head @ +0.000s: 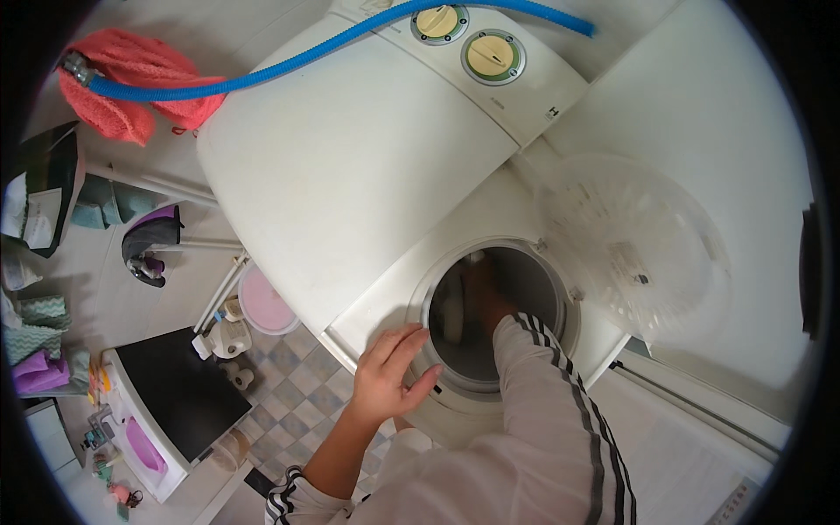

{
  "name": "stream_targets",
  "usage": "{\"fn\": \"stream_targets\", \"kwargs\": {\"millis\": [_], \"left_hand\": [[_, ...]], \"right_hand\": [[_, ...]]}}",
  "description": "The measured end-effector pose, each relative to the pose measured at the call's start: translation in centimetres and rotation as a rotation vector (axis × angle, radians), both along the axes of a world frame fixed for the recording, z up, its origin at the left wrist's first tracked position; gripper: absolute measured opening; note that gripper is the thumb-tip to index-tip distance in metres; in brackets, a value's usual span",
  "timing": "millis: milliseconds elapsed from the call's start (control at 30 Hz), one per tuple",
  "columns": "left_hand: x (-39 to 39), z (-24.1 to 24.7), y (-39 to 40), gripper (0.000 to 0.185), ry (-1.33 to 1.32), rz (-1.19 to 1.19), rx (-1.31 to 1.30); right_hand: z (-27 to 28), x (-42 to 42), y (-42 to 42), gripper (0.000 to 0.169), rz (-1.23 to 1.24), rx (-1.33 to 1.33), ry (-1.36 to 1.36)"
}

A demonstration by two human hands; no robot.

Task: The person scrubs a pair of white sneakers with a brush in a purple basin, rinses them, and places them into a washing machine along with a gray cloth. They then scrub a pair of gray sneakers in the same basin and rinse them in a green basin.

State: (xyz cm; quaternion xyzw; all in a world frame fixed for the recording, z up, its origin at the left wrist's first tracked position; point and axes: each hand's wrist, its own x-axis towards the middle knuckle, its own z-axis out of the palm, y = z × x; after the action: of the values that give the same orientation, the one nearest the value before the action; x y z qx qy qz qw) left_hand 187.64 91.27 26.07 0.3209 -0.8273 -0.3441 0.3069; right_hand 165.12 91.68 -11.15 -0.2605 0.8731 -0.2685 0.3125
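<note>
My right arm reaches down through the round opening of a white washing machine's metal drum [545, 295]. Deep in the shade, my right hand [484, 279] is close to the far inner wall; a small pale patch shows at its fingertips, too dim to name. My left hand [394, 371] rests at the left side of the opening's rim [417, 308], fingers spread and holding nothing. A curved greyish shape [449, 308] shows on the left inside the drum. Hinged at the right of the opening, a clear plastic lid [636, 249] stands raised against the white wall.
The machine's white top [354, 151] carries two yellow control dials [493, 58]. A blue corrugated hose [315, 52] arches above it, beside a red towel [125, 79]. To the left are a pink-topped bucket [266, 298], a sink cabinet [184, 390] and the tiled floor [295, 387].
</note>
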Motion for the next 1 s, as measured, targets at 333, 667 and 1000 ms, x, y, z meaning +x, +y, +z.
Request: {"fn": "stream_targets", "kwargs": {"millis": [333,667,1000], "left_hand": [[-0.7,0.0,-0.4,0.039,-0.005,-0.03,-0.032],[-8.1,7.1,5.2,0.036,-0.161,-0.304,-0.03],[-24.8,7.4,20.8,0.04,-0.315,-0.589,-0.079]], "right_hand": [[32.5,0.2,-0.9,0.048,0.797,0.429,0.099],[43.4,-3.4,13.9,0.055,0.535,-0.266,-0.051],[42.7,-17.0,31.7,0.045,0.393,-0.387,-0.01]]}}
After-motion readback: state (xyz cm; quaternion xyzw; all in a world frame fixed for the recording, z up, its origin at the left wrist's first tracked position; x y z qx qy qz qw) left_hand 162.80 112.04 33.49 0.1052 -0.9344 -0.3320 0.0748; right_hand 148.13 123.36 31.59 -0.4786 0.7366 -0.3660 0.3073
